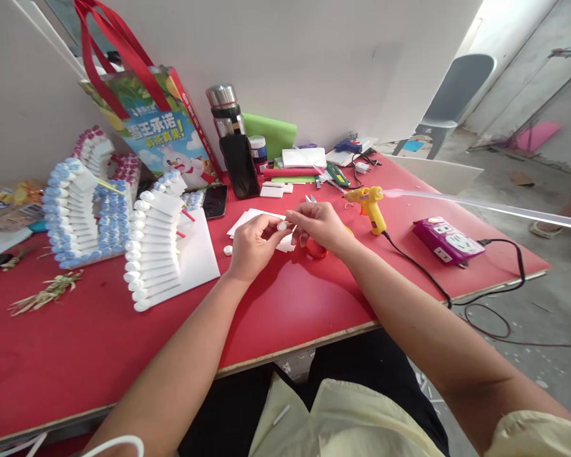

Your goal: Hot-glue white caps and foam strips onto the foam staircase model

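Observation:
Both my hands meet over the middle of the red table. Between the thumb and finger of my left hand [254,246] is a small round white piece [282,225]. My right hand [321,223] pinches close against it; whether its fingertips hold the same piece or another is hidden. White paper cards [247,219] lie beneath and behind the hands. Another small white piece [228,250] rests on the table left of my left hand. Below my right hand shows a red ring-shaped thing [316,251], partly covered. Further left stands a fan of white strips [155,244] tipped with white knobs.
A yellow glue gun [372,206] with a clear stick stands to the right, its cord near a purple power strip [447,241]. Blue-tipped fan pieces [78,212], a gift bag [166,136], a flask [224,111] and phones [239,166] stand behind and left.

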Available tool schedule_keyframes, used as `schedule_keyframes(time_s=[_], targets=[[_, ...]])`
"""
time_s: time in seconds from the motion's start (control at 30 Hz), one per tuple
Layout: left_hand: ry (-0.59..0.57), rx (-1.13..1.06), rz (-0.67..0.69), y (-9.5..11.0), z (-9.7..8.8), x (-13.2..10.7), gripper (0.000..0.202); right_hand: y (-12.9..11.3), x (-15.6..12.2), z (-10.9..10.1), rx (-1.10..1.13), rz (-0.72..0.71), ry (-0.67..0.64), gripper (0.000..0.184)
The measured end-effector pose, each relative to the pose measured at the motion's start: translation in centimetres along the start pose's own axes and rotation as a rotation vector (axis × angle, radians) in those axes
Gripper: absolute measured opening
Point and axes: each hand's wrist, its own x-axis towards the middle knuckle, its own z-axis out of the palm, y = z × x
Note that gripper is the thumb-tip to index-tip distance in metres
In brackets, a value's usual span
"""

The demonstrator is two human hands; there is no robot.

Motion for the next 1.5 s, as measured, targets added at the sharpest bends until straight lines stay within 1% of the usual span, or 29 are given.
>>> schedule_keyframes(time_s=[0.07,0.13,0.2,0.27,0.37,0.47,0.53,0.63,0.7,0.77,0.8,0.87,0.93,0.97,1.03,1.1,1.17,1.23,1.27,1.33,1.43,1.5], targets=[[-0.002,0.025,0.029,-0.1,-0.1,0.0,0.019,-0.1,0.1,-0.1,0.090,0.082,0.011,0.043],[-0.007,0.039,0.049,0.0,-0.2,0.1,0.019,-0.2,0.1,-0.2,0.148,0.143,-0.019,0.043],[-0.015,0.051,0.069,0.1,-0.2,0.1,0.017,-0.2,0.1,-0.1,0.155,0.170,-0.056,0.040],[-0.033,0.064,0.087,0.3,-0.2,0.1,0.013,-0.1,0.1,0.1,0.113,0.173,-0.072,0.036],[-0.067,0.112,0.110,0.3,-0.1,0.1,0.006,0.1,0.0,0.5,0.033,0.179,-0.051,0.026],[-0.085,0.171,0.127,0.3,0.0,0.0,0.003,0.3,0.0,0.8,0.021,0.178,-0.027,0.019],[-0.079,0.191,0.138,0.4,0.1,-0.1,0.002,0.4,0.0,1.0,0.035,0.172,-0.005,0.018],[-0.061,0.180,0.131,0.6,0.1,0.0,0.005,0.7,0.1,1.0,0.041,0.164,0.022,0.022],[-0.047,0.119,0.073,0.6,0.2,0.2,0.006,0.7,0.2,0.9,0.043,0.160,0.020,0.028],[-0.044,-0.033,-0.052,0.5,0.3,0.4,0.011,0.5,0.3,0.8,0.009,0.145,0.013,0.035],[-0.048,-0.133,-0.131,0.4,0.3,0.5,0.015,0.2,0.3,0.8,-0.048,0.131,0.018,0.037],[-0.059,-0.336,-0.288,0.1,0.1,0.8,0.023,-0.7,0.1,0.6,-0.270,0.093,0.057,0.036],[-0.051,-0.500,-0.425,-0.2,-0.3,1.0,0.028,-2.1,-0.6,0.4,-0.588,0.068,0.106,0.033],[-0.045,-0.587,-0.492,-0.3,-0.5,1.1,0.030,-2.8,-1.2,0.2,-0.751,0.074,0.104,0.032],[-0.046,-0.757,-0.595,-0.5,-1.0,1.2,0.032,-4.2,-3.0,-0.6,-1.044,0.108,0.100,0.037],[-0.076,-0.915,-0.655,-0.5,-1.3,1.2,0.030,-5.1,-5.2,-2.0,-1.274,0.151,0.153,0.044],[-0.115,-1.073,-0.707,-0.4,-1.5,1.3,0.026,-5.2,-7.4,-4.0,-1.421,0.217,0.265,0.044],[-0.144,-1.237,-0.766,-0.2,-1.6,1.3,0.022,-4.6,-9.1,-6.3,-1.532,0.286,0.390,0.045],[-0.156,-1.314,-0.792,-0.1,-1.6,1.3,0.019,-4.1,-9.6,-7.5,-1.553,0.311,0.449,0.044],[-0.186,-1.434,-0.832,0.1,-1.7,1.3,0.012,-2.9,-9.8,-9.4,-1.549,0.305,0.504,0.046],[-0.241,-1.516,-0.843,0.3,-1.9,1.3,0.011,-1.1,-8.6,-11.3,-1.450,0.277,0.519,0.051],[-0.280,-1.521,-0.809,0.4,-2.0,1.2,0.013,-0.2,-7.3,-12.1,-1.355,0.300,0.508,0.049]])
